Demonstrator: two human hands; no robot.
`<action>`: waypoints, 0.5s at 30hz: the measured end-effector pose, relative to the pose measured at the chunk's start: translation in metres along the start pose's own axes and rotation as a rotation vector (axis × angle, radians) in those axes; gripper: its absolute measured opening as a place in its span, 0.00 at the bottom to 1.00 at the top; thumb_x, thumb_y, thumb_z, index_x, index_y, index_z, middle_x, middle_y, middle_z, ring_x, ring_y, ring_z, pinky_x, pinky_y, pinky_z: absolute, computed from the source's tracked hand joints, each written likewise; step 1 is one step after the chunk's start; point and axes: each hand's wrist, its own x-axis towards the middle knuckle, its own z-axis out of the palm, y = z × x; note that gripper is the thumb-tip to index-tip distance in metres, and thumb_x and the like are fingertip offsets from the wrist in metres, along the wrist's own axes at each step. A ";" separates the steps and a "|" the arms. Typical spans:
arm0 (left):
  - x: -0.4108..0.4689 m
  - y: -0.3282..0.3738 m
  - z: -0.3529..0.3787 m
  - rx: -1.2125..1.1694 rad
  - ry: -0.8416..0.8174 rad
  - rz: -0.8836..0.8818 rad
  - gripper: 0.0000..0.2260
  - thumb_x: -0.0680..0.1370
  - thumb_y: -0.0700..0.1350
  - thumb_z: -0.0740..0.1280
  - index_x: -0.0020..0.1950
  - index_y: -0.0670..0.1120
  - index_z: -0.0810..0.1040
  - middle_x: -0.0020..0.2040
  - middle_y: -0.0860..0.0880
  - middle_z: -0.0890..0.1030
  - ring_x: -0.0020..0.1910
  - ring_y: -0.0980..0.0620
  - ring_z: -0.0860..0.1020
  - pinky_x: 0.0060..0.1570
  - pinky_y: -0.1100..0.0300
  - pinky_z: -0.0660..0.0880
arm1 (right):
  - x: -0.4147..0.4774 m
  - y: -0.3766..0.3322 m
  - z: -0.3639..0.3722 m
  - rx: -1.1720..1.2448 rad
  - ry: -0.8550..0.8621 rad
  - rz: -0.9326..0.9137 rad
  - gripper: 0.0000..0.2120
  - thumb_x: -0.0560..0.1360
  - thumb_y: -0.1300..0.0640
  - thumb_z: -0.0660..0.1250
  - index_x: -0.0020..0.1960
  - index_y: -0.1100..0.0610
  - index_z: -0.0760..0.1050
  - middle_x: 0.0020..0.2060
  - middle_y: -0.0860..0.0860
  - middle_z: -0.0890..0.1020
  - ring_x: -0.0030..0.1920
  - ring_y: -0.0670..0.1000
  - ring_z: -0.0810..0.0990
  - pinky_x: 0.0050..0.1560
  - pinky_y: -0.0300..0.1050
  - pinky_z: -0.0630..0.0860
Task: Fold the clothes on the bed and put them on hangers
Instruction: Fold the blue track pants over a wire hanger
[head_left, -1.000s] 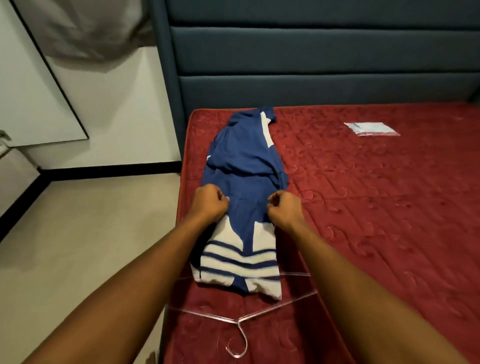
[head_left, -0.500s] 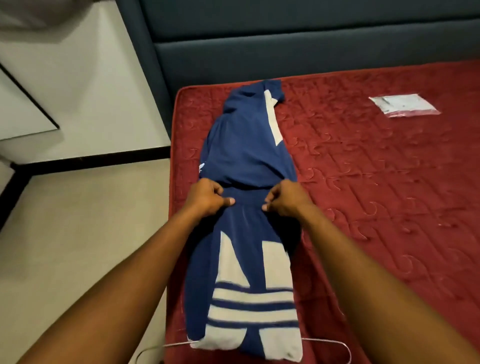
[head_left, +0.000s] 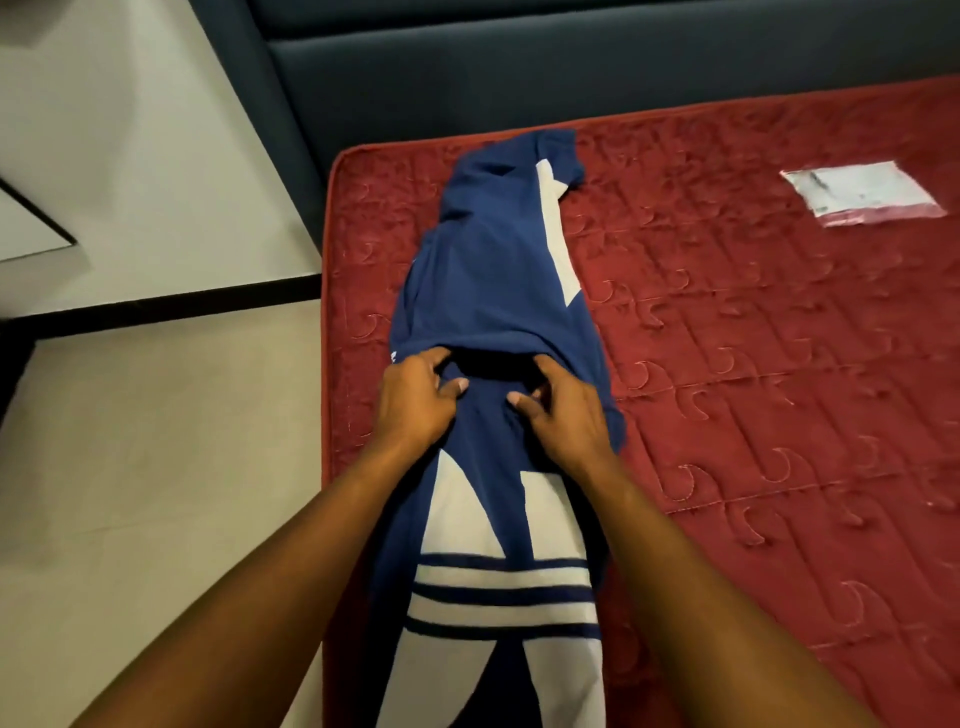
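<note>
Head view: the fingers (head_left: 435, 359) of the left hand (head_left: 415, 410) curl and pinch a fold of the blue shirt (head_left: 493, 270). The right hand (head_left: 566, 421) pinches the same fold just beside it, with its thumb on top. The shirt lies long and thin on the red bed (head_left: 753, 395), near the bed's 9 o'clock edge, running from 12 o'clock to 6 o'clock. Toward 6 o'clock it has a big white leaf shape cut by blue stripes. A tiny white mark at its 9 o'clock edge is too small to read. At 2 o'clock lies a flat clear packet (head_left: 862, 192); its print is too blurry to read. A dark blue headboard (head_left: 519, 78) stands at 12 o'clock.
</note>
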 end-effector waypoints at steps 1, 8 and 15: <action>0.003 -0.002 0.000 -0.011 0.044 0.012 0.15 0.76 0.45 0.75 0.62 0.48 0.83 0.32 0.48 0.79 0.34 0.49 0.78 0.39 0.56 0.73 | 0.006 -0.001 -0.001 -0.023 0.056 -0.005 0.18 0.76 0.53 0.76 0.64 0.54 0.80 0.42 0.50 0.85 0.43 0.51 0.82 0.48 0.47 0.78; -0.017 -0.021 0.010 -0.065 0.171 0.037 0.15 0.74 0.36 0.75 0.60 0.44 0.82 0.46 0.46 0.83 0.43 0.49 0.81 0.49 0.54 0.79 | -0.009 0.003 0.019 -0.046 0.290 -0.066 0.08 0.75 0.70 0.65 0.49 0.61 0.80 0.47 0.56 0.81 0.46 0.54 0.80 0.49 0.52 0.77; -0.107 -0.059 0.003 0.185 0.066 0.403 0.06 0.79 0.43 0.70 0.52 0.44 0.86 0.56 0.47 0.85 0.58 0.43 0.78 0.60 0.49 0.73 | -0.109 0.025 0.029 -0.154 0.124 -0.176 0.12 0.70 0.70 0.71 0.50 0.60 0.84 0.50 0.54 0.85 0.58 0.58 0.83 0.60 0.49 0.77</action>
